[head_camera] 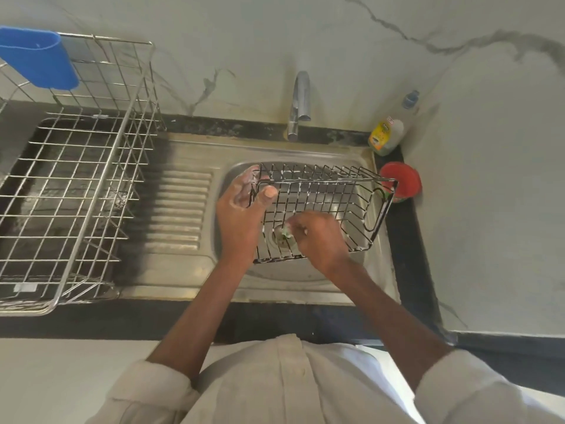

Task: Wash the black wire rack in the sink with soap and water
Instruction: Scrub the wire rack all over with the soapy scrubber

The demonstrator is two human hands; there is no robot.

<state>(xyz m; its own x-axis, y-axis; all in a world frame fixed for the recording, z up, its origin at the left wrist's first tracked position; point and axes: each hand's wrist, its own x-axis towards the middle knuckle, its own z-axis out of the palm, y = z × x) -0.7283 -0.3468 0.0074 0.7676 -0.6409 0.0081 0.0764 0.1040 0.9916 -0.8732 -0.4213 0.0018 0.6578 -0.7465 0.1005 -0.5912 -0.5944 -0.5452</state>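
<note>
The black wire rack (324, 206), soap-flecked, sat tilted in the sink (305, 154), its left end gripped by the left hand (241, 209), while the right hand (318, 237) curled around something greenish, mostly hidden, pressed against the wires.

The person wears a pale, off-white shirt (293, 390) of soft, slightly creased cloth, filling the 6 o'clock part of the view. A buttoned placket runs down its middle, with one small round button (302, 371) of the same pale colour. Both sleeves are rolled into thick cuffs, the left sleeve (146, 390) at 7 o'clock, the right sleeve (470, 390) at 5 o'clock, leaving the forearms bare. Both hands are bare; white suds cling to the left hand (241, 206). The right hand (318, 237) has no rings or watch visible.
</note>
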